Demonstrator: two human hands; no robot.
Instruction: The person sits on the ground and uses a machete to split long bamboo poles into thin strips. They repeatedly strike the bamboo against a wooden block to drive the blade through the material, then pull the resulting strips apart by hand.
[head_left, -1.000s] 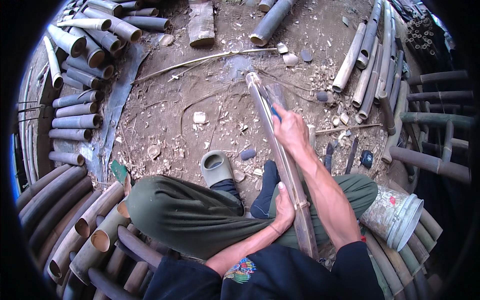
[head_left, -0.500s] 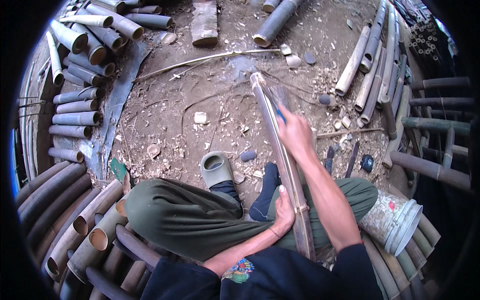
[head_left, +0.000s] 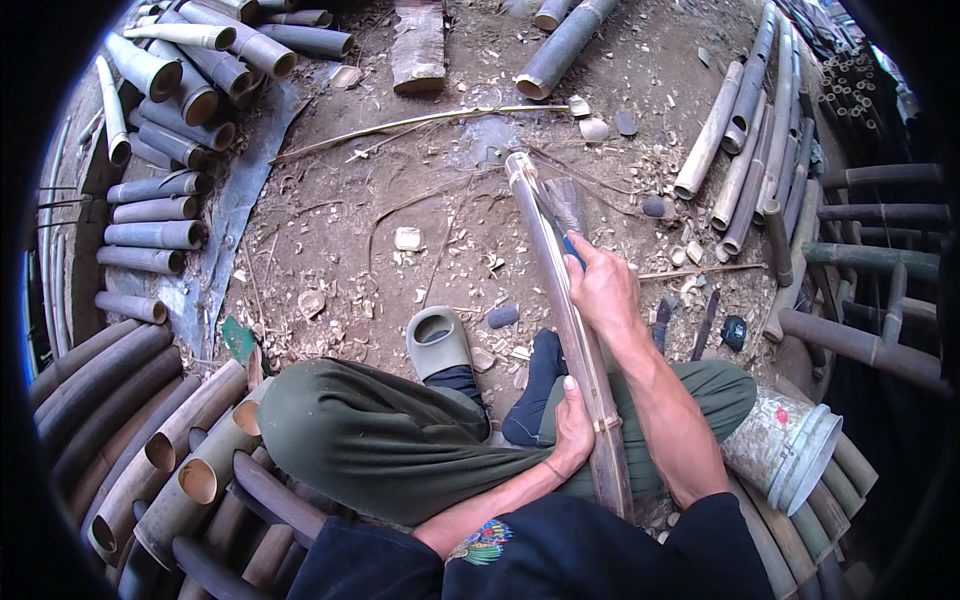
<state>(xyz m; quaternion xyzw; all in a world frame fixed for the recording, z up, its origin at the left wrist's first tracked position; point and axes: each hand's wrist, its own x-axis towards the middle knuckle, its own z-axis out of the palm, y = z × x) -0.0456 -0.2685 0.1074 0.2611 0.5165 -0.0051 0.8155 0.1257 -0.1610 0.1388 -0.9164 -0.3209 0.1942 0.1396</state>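
Note:
A long brown bamboo pole [head_left: 548,250] slants from my lap away to the far middle, with a pale strip running along its upper part. My left hand [head_left: 573,432] grips its near part from the left side, thumb on top, just by a node. Farther up, my right hand [head_left: 606,290] is closed around a small blue tool [head_left: 572,247], pressed at the pole's right edge. Only a bit of blue shows between the fingers, so its exact kind is hidden. Beside the pole's far end stands a short dark bamboo piece [head_left: 567,205].
Cut bamboo tubes are stacked at the left [head_left: 155,236] and lie at the right [head_left: 710,130]. A dirty whitish bucket [head_left: 775,440] lies tipped by my right knee. Shavings litter the dirt floor. A dark blade-like tool [head_left: 706,322] and a black object [head_left: 734,332] rest right of the pole.
My right hand has slid a little toward me along the pole with the blue tool. My left hand keeps its grip.

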